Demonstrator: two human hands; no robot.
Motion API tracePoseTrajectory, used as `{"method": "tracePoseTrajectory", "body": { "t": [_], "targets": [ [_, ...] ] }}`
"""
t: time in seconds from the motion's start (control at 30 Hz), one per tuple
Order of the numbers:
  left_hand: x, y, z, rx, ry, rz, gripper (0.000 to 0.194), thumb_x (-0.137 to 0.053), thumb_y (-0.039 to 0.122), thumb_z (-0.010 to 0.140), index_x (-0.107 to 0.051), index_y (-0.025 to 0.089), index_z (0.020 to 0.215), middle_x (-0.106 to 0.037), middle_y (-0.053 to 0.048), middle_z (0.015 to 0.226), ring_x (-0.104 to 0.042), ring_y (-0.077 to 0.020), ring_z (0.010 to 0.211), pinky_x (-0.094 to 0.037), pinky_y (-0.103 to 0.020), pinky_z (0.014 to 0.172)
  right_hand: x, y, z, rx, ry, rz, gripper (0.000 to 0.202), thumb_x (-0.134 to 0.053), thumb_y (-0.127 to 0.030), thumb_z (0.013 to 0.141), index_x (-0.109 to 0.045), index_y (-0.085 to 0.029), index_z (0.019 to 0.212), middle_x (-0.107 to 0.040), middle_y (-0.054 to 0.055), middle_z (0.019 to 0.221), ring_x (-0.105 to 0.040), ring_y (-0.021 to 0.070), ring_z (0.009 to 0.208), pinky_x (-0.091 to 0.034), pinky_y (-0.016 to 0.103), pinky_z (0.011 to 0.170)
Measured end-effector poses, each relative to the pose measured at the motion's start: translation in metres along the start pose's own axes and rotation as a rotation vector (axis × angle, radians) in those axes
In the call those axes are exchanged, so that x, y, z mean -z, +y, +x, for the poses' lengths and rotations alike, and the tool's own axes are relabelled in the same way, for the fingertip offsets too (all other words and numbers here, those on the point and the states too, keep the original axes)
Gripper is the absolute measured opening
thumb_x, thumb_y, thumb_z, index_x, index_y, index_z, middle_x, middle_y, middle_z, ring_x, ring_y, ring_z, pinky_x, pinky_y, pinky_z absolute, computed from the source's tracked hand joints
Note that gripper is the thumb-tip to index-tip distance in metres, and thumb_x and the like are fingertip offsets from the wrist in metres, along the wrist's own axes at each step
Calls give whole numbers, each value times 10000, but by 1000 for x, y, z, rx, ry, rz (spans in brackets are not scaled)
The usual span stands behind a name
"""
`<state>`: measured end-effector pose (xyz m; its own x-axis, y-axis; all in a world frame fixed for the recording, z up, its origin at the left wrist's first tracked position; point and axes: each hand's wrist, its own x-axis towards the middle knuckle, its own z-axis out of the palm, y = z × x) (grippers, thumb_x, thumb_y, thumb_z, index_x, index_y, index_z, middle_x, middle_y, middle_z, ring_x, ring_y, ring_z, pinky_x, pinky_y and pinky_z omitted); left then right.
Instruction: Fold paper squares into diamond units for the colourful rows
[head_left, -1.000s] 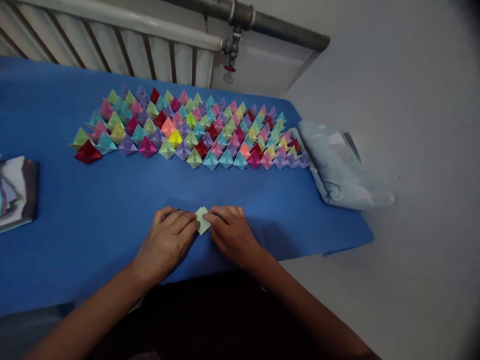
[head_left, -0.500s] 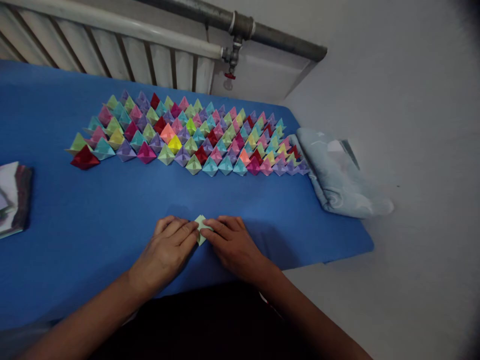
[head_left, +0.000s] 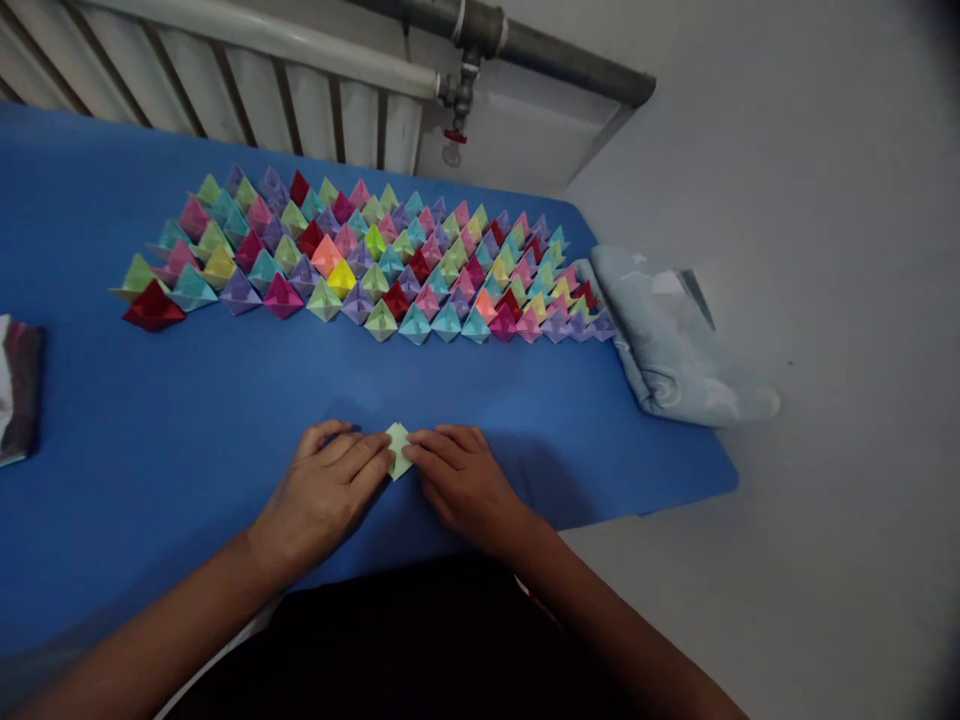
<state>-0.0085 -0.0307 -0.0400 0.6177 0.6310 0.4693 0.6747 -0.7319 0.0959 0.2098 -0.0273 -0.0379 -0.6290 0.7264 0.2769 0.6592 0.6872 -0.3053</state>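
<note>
A small pale green folded paper, diamond-shaped, lies on the blue cloth between my two hands. My left hand holds its left edge under the fingertips, fingers close together. On the right edge, the fingertips of my right hand press down, and the thumb is mostly hidden. Beyond the hands stand several rows of small folded paper boats in green, blue, purple, pink, red and yellow.
The blue-covered surface runs up to a white radiator with a pipe and a red-handled valve. A folded grey-blue cloth rests at the right by the wall. Part of a white and dark bundle shows at the left edge.
The view has shifted slightly, so the things at the left sit further left. Both hands stay on the green paper; the right fingers have slid back a little, baring more of it.
</note>
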Motion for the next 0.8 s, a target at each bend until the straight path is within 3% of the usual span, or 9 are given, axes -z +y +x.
{"method": "tracePoseTrajectory", "body": {
  "t": [0.13, 0.3, 0.6, 0.8],
  "targets": [
    [-1, -2, 0, -34, -2, 1, 242, -439, 105, 974, -630, 165, 1111, -698, -85, 1207, -653, -205, 936, -404, -430, 911, 1, 1, 1, 20, -42, -21, 331, -485, -133, 929, -611, -178, 1231, -659, 71, 1255, -519, 239, 1106, -440, 410, 925],
    [-1, -10, 4, -60, -88, -93, 290, -401, 108, 976, -625, 193, 1140, -676, -78, 1247, -634, -203, 952, -407, -411, 895, 4, 2, 3, 13, -99, -14, 338, -486, -149, 933, -590, -199, 1251, -639, 65, 1291, -509, 244, 1122, -432, 422, 931],
    [-3, -17, 4, 60, -142, -298, 291, -437, 135, 947, -597, 202, 1180, -689, -75, 1199, -630, -195, 976, -422, -371, 879, 3, 2, 7, -102, -20, 141, 223, -529, -160, 934, -620, -196, 1134, -699, 80, 1164, -593, 201, 1039, -449, 405, 957],
    [-6, -19, 4, 35, -116, -282, 261, -479, 179, 952, -599, 184, 1184, -695, -79, 1181, -618, -200, 962, -418, -362, 862, 1, 2, 8, -96, 43, 131, 176, -514, -184, 962, -662, -176, 1056, -708, 84, 1117, -619, 190, 994, -475, 376, 922]
  ]
}}
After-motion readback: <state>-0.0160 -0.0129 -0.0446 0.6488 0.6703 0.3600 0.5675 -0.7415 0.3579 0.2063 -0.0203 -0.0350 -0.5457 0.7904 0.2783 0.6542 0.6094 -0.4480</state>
